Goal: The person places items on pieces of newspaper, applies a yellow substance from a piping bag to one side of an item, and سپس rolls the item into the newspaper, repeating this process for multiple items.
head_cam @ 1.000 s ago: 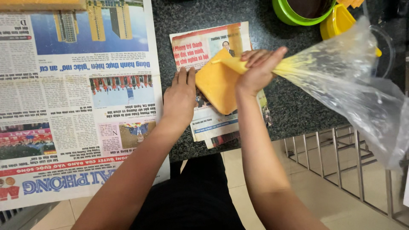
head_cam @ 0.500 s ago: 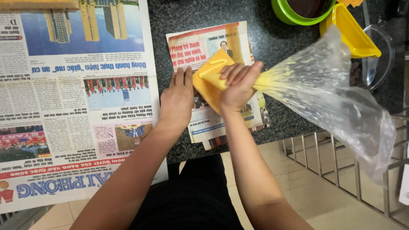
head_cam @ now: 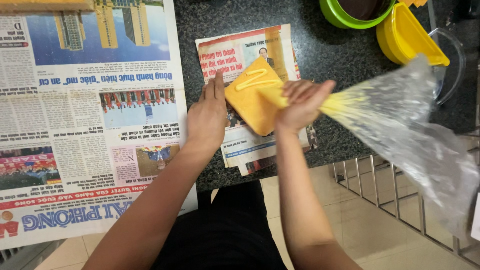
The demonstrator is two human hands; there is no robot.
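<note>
Head view: dark speckled counter (head_cam: 320,60), newspaper (head_cam: 85,125) spread; right hand (head_cam: 300,102) clenches piping bag (head_cam: 400,125), left hand (head_cam: 207,115) flat.

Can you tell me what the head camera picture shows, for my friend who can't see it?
A person's right hand squeezes a clear piping bag of yellow paste over a yellow square slab, which has a squiggly line on top. The left hand steadies the slab on a small newspaper sheet on a dark counter.

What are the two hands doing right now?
Left hand: open, flat, steadying the yellow slab.
Right hand: closed around the clear piping bag, its tip at the slab.
</note>
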